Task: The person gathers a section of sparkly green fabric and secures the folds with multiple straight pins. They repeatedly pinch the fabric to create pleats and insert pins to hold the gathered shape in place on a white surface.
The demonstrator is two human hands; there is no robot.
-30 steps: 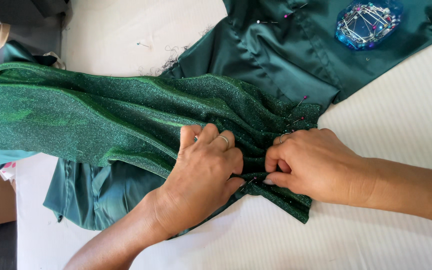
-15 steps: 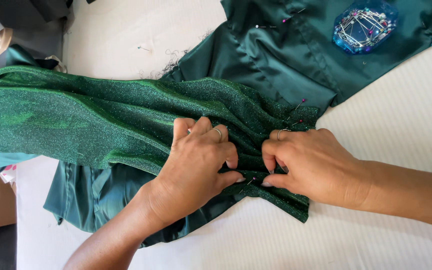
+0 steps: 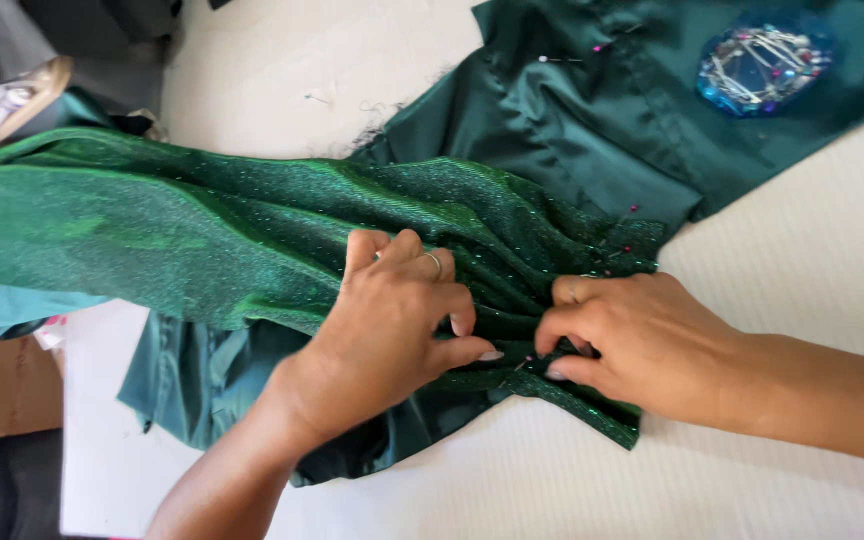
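Where folds meet — two hands, left hand point(image 3: 392, 330) and right hand point(image 3: 632, 340), one glittery green fabric point(image 3: 182, 240).

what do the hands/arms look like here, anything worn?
Both forearms are bare, no sleeves in view. The left hand wears a thin ring on one finger and has pale, longish nails. The right hand shows no ring or glove; its nails look pale too. No watch or bracelet on either wrist.
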